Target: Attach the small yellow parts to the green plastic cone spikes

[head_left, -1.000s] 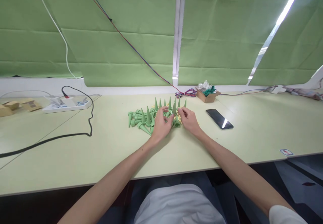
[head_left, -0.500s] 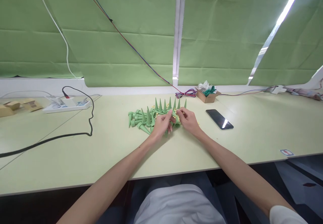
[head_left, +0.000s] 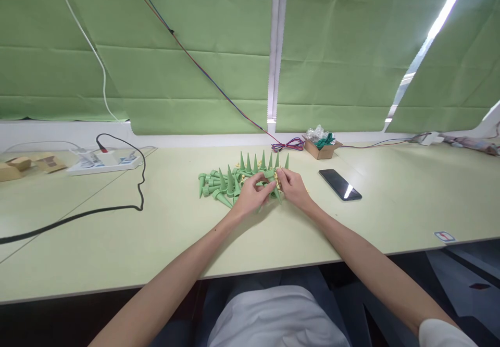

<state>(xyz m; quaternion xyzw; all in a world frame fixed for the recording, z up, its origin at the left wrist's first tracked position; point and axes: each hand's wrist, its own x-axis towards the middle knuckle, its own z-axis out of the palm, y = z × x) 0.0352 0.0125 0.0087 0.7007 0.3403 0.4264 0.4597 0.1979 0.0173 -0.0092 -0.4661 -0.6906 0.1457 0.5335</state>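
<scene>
A pile of green plastic cone spikes (head_left: pixel 221 180) lies on the table, several of them standing point up in a row at the back. My left hand (head_left: pixel 252 196) is closed around one green spike (head_left: pixel 269 174) with a wide collar, held at the right end of the pile. Close beside it, my right hand (head_left: pixel 294 186) pinches at that spike's right side. Small yellow pieces (head_left: pixel 277 181) show by the right fingertips; whether one is between them is too small to tell. My fingers hide part of the pile.
A black phone (head_left: pixel 339 184) lies right of my hands. Behind it stands a small cardboard box (head_left: pixel 321 150) with plastic wrap and green material, beside a bundled red-blue cable (head_left: pixel 289 144). A power strip (head_left: pixel 103 165), a black cord (head_left: pixel 141 180) and cardboard pieces (head_left: pixel 49 162) are at left.
The left fingers have shifted slightly right and turned the green spike, so its collar now shows between my hands. My right fingertips have moved a little, staying close to the left hand.
</scene>
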